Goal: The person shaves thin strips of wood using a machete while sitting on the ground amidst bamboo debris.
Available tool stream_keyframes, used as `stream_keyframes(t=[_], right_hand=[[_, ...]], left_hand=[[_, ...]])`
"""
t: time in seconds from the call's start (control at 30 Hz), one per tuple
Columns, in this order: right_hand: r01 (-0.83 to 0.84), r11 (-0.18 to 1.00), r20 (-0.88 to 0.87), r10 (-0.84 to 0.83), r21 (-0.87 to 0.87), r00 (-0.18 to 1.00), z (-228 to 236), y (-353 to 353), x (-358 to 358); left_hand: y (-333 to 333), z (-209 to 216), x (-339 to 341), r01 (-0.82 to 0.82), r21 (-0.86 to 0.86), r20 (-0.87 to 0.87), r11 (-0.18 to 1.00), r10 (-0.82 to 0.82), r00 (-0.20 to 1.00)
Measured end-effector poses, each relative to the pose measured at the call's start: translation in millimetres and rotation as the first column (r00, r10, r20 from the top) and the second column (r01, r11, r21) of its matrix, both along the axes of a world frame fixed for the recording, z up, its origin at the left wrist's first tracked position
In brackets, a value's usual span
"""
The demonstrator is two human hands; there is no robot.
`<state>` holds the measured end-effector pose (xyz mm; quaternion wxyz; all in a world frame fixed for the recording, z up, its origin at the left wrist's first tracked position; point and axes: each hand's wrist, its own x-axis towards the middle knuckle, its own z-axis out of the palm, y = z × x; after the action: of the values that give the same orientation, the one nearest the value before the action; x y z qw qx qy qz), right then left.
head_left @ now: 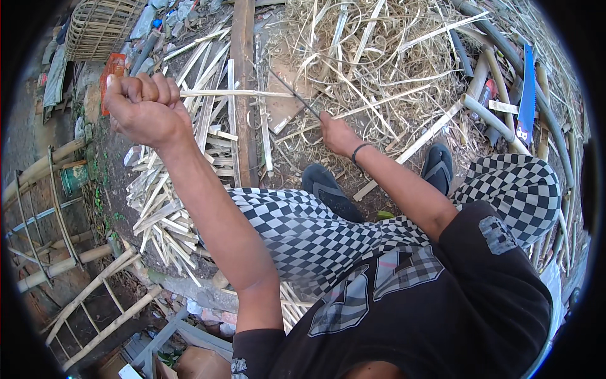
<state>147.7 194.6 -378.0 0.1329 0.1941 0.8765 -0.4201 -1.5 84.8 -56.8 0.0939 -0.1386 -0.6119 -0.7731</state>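
My left hand (146, 108) is closed in a fist around one end of a pale, split bamboo strip (233, 93), which stretches level to the right. In my right hand (339, 134) is a knife (307, 107) with a long, narrow dark blade slanting up and to the left. The blade crosses the strip near its right end. The knife's handle is mostly hidden inside my fingers. Behind the blade is a flat brown board (287, 104). A long wooden beam (243, 57) runs underneath the strip.
Curly shavings (379, 69) are heaped at the far middle. Split strips (165, 218) pile up on the left. A blue handsaw (527, 95) lies among bamboo poles on the right. At the far left are a woven basket (101, 28) and, nearer, a bamboo ladder (104, 309).
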Motion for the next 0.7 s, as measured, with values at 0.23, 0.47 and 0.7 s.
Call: stream_keyframes(t=[0.23, 0.47, 0.7], right_hand=[[0.031, 0.997, -0.065, -0.036, -0.076, 0.997, 88, -24, -14], [-0.031, 0.983, -0.048, 0.04, 0.179, 0.998, -23, 9, 19], [-0.165, 0.984, 0.191, 0.149, 0.072, 0.97, -20, 50, 9]], left_hand=[[-26, 0, -7, 0.018, 0.051, -0.003, 0.999, -0.018, 1.0], [-19, 0, -12, 0.004, 0.085, 0.02, 0.996, -0.005, 1.0], [-60, 54, -9, -0.329, 0.089, -0.004, 0.94, 0.33, 0.944]])
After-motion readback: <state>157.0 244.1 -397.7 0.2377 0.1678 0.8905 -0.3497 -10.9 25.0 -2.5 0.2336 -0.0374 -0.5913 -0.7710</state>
